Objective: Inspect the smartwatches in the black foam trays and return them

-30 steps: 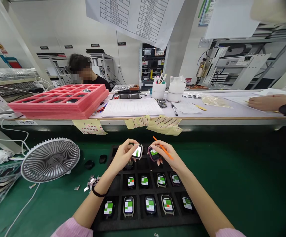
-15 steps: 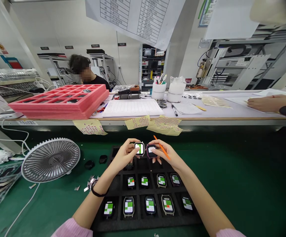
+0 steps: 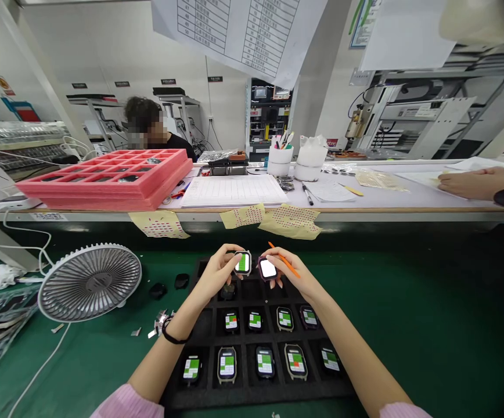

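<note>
My left hand [image 3: 220,269] grips a light-framed smartwatch body [image 3: 243,263] whose screen glows green and white, the thumb at its edge. Beside it, my right hand [image 3: 293,271] holds a dark-framed smartwatch body [image 3: 267,268] with a plain white screen. An orange pen-like stick [image 3: 284,259] is tucked between the fingers of that same hand. Both watches hang over the far side of a black compartment tray [image 3: 261,403]. In the tray lie several lit watches, among them a light-framed one [image 3: 227,364] and a dark one [image 3: 265,362], showing green and white blocks.
A grey fan [image 3: 90,283] stands left on the green mat, near two small black pieces [image 3: 158,290]. On the raised shelf are a pink foam tray [image 3: 104,200], a paper form [image 3: 234,191] and a pen cup [image 3: 280,161]. Another person's hands [image 3: 474,181] rest at right.
The right-hand watch's screen has gone from dark with a white patch to fully white. The left-hand watch has shifted slightly left, and the orange stick has tilted a little.
</note>
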The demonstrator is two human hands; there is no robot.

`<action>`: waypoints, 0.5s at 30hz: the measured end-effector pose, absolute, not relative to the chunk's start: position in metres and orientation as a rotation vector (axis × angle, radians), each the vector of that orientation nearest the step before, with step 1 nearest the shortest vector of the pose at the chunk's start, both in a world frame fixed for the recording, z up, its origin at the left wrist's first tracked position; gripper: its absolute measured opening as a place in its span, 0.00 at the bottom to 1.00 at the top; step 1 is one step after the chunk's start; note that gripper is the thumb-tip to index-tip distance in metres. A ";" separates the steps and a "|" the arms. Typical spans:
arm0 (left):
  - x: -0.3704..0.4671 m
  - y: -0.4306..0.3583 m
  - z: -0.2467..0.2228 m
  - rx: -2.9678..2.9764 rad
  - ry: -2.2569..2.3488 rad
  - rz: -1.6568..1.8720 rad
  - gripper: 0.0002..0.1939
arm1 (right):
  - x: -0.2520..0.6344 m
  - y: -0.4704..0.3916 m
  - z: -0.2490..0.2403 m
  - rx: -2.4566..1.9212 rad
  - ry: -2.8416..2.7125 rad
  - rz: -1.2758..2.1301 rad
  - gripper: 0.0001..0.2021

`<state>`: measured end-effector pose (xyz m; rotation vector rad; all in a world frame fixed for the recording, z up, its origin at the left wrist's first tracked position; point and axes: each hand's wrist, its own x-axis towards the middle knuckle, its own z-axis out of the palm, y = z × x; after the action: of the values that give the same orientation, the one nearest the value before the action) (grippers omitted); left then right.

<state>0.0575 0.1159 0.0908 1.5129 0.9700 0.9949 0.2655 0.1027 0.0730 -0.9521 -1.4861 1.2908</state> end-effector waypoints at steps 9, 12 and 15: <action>0.059 0.117 0.092 1.440 1.007 1.031 0.22 | 0.266 0.105 0.070 -0.936 -1.527 1.297 0.14; 0.059 0.116 0.094 1.435 0.989 1.006 0.20 | 0.267 0.103 0.072 -0.929 -1.542 1.342 0.16; 0.058 0.117 0.093 1.436 0.965 0.967 0.20 | 0.268 0.102 0.073 -0.935 -1.563 1.372 0.18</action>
<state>0.0580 0.1170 0.0930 1.4359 0.9652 0.9668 0.2679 0.1021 0.0732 -0.9353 -1.5635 1.3720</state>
